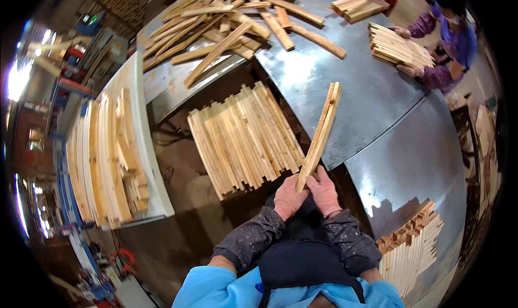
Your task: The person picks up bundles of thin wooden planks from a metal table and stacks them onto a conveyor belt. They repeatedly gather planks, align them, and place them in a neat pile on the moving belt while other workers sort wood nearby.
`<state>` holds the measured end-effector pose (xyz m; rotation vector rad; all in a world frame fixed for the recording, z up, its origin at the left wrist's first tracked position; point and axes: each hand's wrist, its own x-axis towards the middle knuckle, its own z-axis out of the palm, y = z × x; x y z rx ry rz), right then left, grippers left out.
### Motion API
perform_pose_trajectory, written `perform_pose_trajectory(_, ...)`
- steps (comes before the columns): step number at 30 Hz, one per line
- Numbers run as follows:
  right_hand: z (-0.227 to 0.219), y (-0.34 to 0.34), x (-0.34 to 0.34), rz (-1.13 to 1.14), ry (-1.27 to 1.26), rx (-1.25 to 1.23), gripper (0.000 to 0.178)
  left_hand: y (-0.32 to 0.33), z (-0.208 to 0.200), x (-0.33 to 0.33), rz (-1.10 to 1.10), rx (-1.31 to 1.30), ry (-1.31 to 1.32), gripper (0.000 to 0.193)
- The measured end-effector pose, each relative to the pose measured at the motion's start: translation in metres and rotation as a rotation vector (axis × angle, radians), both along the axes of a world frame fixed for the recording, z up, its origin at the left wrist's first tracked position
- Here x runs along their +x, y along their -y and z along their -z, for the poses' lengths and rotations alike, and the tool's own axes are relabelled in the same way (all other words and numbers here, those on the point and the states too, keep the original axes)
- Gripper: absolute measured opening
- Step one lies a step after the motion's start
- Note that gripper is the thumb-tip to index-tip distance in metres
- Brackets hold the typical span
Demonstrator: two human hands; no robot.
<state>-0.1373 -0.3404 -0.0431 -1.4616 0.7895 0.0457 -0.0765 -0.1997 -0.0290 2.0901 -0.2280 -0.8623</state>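
Two long, pale wooden strips, lying side by side as far as I can make out, point away from me and slightly right. Their near end sits between my hands. My left hand is closed on that end from the left. From the right my right hand grips it, thumb along the wood; its fingertips are partly hidden. Just left of the held wood, a flat layer of many similar strips lies side by side, lower than the metal tabletop, with uneven ends.
A loose heap of strips covers the far tabletop. More boards rest on a pale table at left. Stacked notched strips stand at near right. Across the table, a person in purple holds a bundle of strips.
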Motion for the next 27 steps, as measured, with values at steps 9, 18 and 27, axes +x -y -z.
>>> perform_pose_trajectory(9, 0.021, -0.089, 0.033, -0.067, -0.044, 0.188, 0.037, -0.096, -0.004, -0.052, -0.119, -0.228, 0.04, 0.091)
perform_pose_trajectory(18, 0.063, -0.186, 0.093, -0.628, -0.185, -0.341, 0.05, -0.302, 0.11, -0.103, -0.724, -0.038, -0.335, 0.072)
perform_pose_trajectory(27, 0.156, -0.271, 0.221, -0.667, -0.232, -0.52, 0.078, -0.499, 0.169, -0.247, -1.223, 0.046, -1.054, 0.054)
